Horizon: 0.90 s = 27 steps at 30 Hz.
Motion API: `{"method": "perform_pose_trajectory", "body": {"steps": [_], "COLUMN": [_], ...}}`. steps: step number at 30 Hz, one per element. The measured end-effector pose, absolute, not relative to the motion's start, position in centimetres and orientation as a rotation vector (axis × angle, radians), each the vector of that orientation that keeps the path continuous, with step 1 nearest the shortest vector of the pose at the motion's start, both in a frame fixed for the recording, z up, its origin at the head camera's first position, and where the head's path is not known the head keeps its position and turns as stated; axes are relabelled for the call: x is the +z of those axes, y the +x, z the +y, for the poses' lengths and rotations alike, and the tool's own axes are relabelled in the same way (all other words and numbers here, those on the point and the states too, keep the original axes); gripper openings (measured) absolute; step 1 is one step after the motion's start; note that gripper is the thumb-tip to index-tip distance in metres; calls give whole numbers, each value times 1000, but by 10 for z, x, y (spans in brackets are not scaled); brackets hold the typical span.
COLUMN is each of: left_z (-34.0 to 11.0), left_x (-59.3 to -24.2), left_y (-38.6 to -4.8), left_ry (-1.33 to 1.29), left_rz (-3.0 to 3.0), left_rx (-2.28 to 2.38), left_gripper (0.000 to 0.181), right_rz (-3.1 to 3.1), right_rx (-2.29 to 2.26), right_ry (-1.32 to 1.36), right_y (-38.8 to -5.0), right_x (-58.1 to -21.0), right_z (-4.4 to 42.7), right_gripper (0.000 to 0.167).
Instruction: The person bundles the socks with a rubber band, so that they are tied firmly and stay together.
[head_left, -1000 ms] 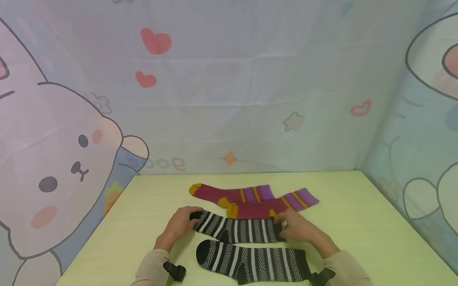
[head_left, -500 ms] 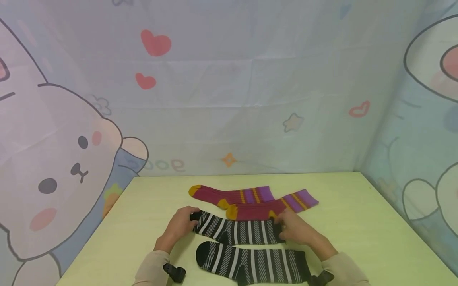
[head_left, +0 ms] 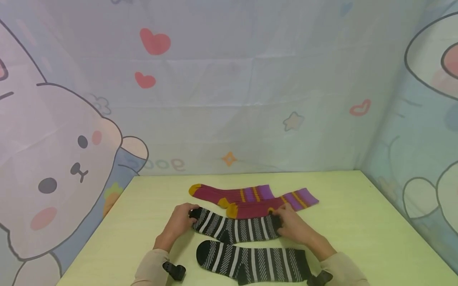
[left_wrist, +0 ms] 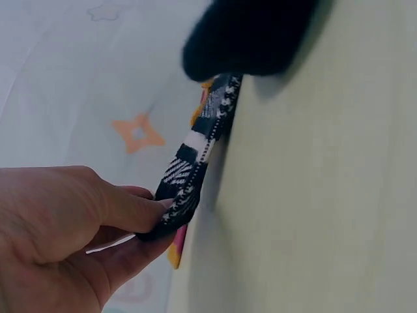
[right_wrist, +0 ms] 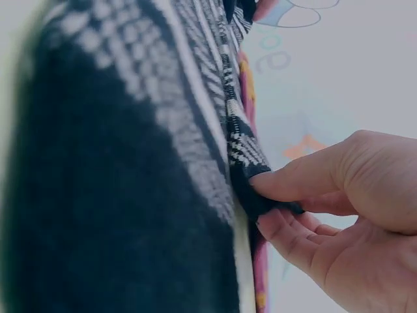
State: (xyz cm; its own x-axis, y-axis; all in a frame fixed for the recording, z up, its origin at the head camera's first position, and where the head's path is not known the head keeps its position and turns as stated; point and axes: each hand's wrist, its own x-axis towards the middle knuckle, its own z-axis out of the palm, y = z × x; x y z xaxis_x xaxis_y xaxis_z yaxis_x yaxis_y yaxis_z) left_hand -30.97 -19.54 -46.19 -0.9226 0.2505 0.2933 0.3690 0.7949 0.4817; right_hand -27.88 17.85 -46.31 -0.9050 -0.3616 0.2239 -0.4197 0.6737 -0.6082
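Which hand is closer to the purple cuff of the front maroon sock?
The right hand. It is just in front of that purple cuff, pinching one end of a striped sock; the left hand is well to the left, past the yellow toe.

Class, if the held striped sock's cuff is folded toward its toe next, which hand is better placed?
Probably the right hand: it pinches the cuff of that sock, while the left hand holds the toe.

2 forearms (head_left: 322, 245) angled inward, left hand (head_left: 181, 219) and right hand (head_left: 291, 223) pinching, fingers (right_wrist: 288, 242) opposite thumbs (left_wrist: 138, 210)
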Motion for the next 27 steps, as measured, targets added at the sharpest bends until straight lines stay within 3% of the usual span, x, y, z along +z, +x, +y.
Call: {"method": "perform_pose_trajectory", "body": {"steps": [16,27], "left_z": [-170,-161], "left_x": [-419,-394], "left_y": [-288,-268], "left_ry": [-523,-665], "left_rz": [-2831,-2957], "left_rx": [-979,-1011], "left_gripper": [43,36], "right_rz": [-2993,-3177], "right_rx": [1035,1171], "right_ry": [654,698], "right_y": [-271,-261], "right_x": [-420,-403], "right_z": [221,238], "right_gripper": [51,49]}}
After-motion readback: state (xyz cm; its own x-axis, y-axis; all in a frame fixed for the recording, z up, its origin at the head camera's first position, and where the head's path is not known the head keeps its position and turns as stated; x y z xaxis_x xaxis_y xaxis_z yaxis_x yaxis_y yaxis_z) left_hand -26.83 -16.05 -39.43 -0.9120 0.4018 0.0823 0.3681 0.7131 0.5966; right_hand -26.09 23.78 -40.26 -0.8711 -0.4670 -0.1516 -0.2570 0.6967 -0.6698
